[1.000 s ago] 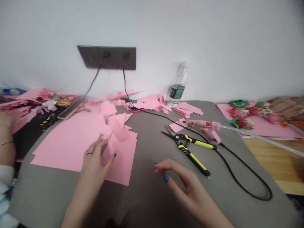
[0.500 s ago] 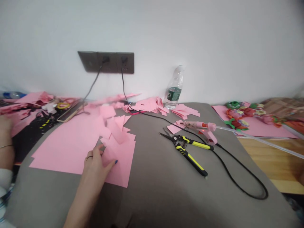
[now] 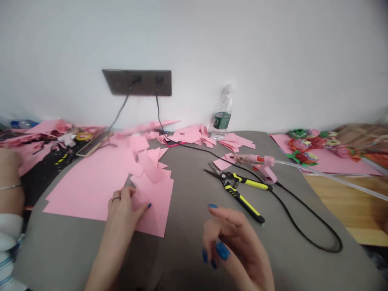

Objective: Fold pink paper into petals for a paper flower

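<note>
Your left hand (image 3: 121, 214) is half open on the pink sheets (image 3: 154, 202) left of the desk's (image 3: 188, 250) middle, thumb spread; I can't tell whether it grips one. Press lightly with flat fingertips, so the overlapping layers don't skid or crease. Your right hand (image 3: 242, 246), loosely curled and seemingly unloaded, hovers by the near edge; steer it clear of the open-bladed snips (image 3: 247, 205) and, toward the right edge, the glue gun (image 3: 268, 162).

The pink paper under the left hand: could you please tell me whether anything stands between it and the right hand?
Nothing visible does: between the right hand and the pink paper only gray tabletop shows. The yellow-and-black cutters lie beyond that hand, toward the wall.
</note>
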Demonstrator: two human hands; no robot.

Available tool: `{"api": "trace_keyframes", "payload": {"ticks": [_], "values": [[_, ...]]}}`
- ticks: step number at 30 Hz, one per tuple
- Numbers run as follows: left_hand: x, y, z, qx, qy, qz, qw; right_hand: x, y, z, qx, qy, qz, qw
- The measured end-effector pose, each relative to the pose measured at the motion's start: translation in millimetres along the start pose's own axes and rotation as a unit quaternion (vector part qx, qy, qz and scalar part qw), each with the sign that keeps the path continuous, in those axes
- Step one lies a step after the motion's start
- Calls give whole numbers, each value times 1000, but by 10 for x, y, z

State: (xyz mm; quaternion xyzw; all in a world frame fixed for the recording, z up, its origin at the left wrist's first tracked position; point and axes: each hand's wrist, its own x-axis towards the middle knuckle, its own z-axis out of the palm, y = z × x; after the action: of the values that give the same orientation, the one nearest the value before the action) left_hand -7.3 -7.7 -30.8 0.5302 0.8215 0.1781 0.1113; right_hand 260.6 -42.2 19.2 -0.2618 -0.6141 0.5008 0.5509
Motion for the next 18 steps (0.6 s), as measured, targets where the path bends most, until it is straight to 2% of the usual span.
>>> {"api": "trace_keyframes", "payload": {"ticks": [4, 10, 14, 18], "values": [[32, 48, -40, -8, -16, -21, 1000, -25, 239, 9, -10, 29, 49, 998], [53, 131, -180, -35, -75, -25, 996, -29, 494, 56, -9, 59, 114, 992], [-25, 101, -341, -114, -155, 25, 981, -27, 554, 27, -32, 53, 153, 986], [-184, -13, -533, -226, -258, 38, 938, -6, 555, -28, -23, 11, 255, 967]]}}
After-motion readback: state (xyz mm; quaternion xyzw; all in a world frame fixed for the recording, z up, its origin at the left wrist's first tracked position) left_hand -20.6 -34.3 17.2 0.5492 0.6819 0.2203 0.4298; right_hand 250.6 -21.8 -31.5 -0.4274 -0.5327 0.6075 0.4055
